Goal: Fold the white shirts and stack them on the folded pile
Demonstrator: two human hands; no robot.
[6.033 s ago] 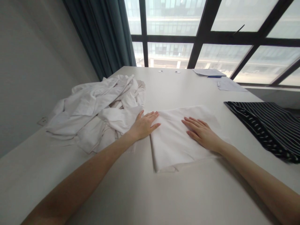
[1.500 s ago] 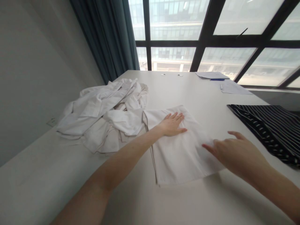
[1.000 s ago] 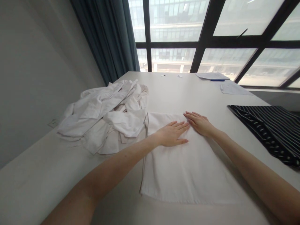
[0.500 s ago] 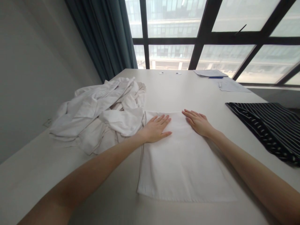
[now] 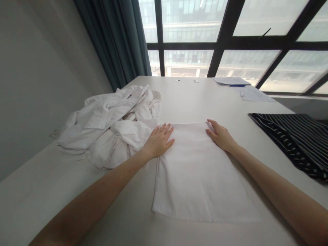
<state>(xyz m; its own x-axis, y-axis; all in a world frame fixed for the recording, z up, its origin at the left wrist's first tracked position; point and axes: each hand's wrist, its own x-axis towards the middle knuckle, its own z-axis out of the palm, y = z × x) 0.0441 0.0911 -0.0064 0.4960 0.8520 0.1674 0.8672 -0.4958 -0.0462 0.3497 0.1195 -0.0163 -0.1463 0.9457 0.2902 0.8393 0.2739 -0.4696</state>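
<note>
A folded white cloth lies flat on the white table in front of me, lightly creased, with its stitched hem nearest me. My left hand rests palm down on its upper left edge, fingers extended and a little apart. At the upper right corner, my right hand touches the cloth's edge, thumb apart from the fingers; its fingertips reach the far corner. Beside my left hand sits a rumpled heap of white fabric, which meets the folded cloth's left side.
A black cloth with white stripes lies at the right. Papers and a blue pen are at the far right of the table. Behind stand a dark-framed window and a blue curtain; a grey wall borders the left.
My hands have moved apart across the cloth: the left slid left to its edge, the right shifted slightly right to the corner. The heap and the striped cloth stay put.
</note>
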